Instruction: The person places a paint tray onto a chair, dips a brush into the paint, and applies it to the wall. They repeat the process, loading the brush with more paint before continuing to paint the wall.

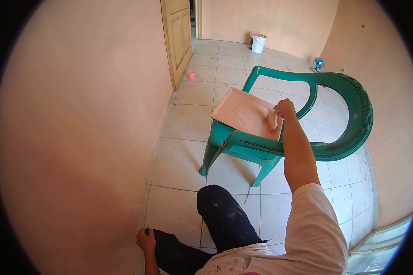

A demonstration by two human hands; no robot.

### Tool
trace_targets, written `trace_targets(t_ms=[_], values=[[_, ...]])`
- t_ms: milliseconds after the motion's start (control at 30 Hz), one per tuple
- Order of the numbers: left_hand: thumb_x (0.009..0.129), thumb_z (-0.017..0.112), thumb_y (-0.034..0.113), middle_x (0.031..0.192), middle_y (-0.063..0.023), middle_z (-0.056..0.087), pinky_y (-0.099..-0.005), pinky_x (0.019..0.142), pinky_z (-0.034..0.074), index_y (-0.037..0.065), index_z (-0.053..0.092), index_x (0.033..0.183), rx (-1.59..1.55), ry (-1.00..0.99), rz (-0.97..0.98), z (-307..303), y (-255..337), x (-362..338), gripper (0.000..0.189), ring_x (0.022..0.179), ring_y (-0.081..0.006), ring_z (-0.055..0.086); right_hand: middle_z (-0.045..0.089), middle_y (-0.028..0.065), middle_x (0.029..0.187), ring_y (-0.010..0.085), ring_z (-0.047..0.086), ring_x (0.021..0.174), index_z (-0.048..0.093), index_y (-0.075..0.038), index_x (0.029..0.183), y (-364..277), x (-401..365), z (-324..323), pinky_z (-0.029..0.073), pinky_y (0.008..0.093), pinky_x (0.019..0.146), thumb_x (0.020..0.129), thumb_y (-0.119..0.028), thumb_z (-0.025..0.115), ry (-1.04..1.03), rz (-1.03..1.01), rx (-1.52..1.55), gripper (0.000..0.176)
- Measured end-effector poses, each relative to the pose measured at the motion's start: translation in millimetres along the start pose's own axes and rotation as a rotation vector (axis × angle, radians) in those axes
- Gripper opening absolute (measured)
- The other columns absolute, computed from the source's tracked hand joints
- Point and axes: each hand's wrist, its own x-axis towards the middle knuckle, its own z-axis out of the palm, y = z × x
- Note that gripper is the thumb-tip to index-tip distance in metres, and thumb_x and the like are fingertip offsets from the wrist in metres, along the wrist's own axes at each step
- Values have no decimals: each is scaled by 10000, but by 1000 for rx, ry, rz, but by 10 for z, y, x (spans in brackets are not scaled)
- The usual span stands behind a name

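Observation:
With closed fingers my right hand (pixel 285 108) holds a paint roller (pixel 272 122) by its handle, its head at the right end of a paint tray (pixel 236 110). Pale pink paint coats the tray. Under it stands a green plastic armchair (pixel 250 143), which bears the tray on its seat. At the lower left, my left hand (pixel 146 238) rests at the knee of my dark trousers (pixel 170 247), its fingers bent; whether it holds anything is hidden.
A pink wall (pixel 78 114) rises close on the left, with a wooden door (pixel 178 41) beyond. On the tiled floor (pixel 179 160) stand a pink cup (pixel 191 74), a white bucket (pixel 258 43) and a small blue fan (pixel 319 63). Glass panes (pixel 381 250) lie at lower right.

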Motion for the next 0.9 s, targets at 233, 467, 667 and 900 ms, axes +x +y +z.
trace_targets(t_ms=[233, 467, 667, 900], values=[[940, 638, 360, 1265, -80, 644, -531, 1065, 393, 156, 694, 1177, -5, 11, 1, 24, 8, 13, 317, 1237, -314, 548, 749, 164, 1014, 315, 737, 953, 745, -58, 1020, -165, -114, -63, 586, 434, 812, 851, -372, 689, 403, 3, -23, 361], [954, 632, 350, 1273, -78, 638, -528, 1068, 392, 138, 680, 1217, 10, -16, 4, -39, 43, -23, 341, 1232, -303, 551, 748, 181, 963, 331, 735, 892, 740, -3, 959, -139, 11, -198, 586, 454, 793, 851, -402, 655, 574, 158, 343, 422], [948, 629, 347, 1271, -80, 638, -528, 1068, 392, 138, 682, 1210, 11, -14, 6, -61, -9, -21, 340, 1227, -307, 555, 725, 142, 769, 238, 721, 641, 712, 5, 898, -117, 146, -83, 574, 372, 620, 850, -293, 702, 275, 157, 865, 302], [943, 627, 349, 1271, -85, 637, -529, 1066, 391, 138, 686, 1195, 4, 10, -21, -52, -61, -51, 334, 1231, -313, 552, 735, 115, 807, 206, 715, 630, 707, -52, 943, -229, 89, 55, 575, 347, 611, 912, -333, 718, -220, -46, 678, 283]])
